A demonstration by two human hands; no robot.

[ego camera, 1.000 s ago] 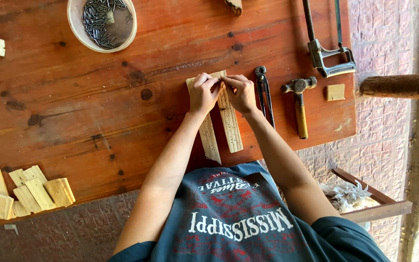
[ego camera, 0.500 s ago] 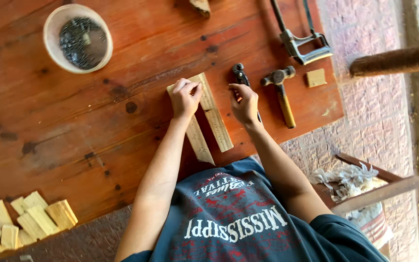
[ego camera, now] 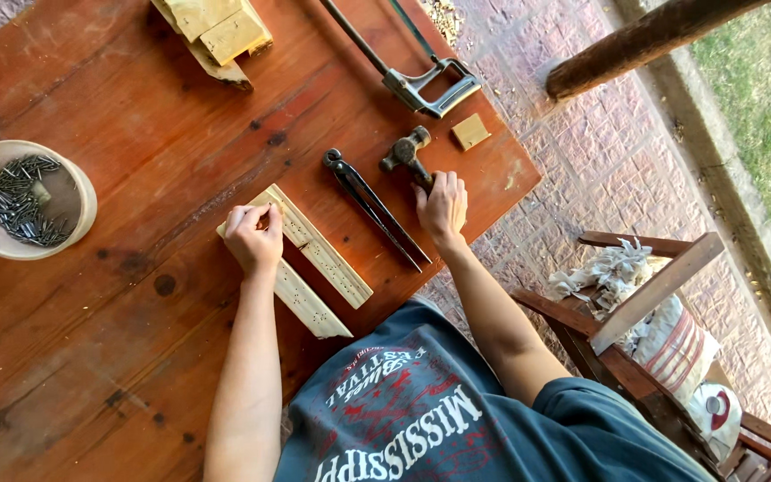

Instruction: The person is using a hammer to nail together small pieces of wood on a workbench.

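Fingers of your left hand (ego camera: 252,237) are pinched closed at the far end of the two wooden strips (ego camera: 314,259), which lie side by side on the desk (ego camera: 91,357); whether a nail sits between the fingertips cannot be told. Your right hand (ego camera: 442,205) is closed around the hammer (ego camera: 406,152) handle, with the hammer head resting on the desk. Pincers (ego camera: 372,207) lie between both hands. A bowl of nails (ego camera: 24,198) stands well apart at your left.
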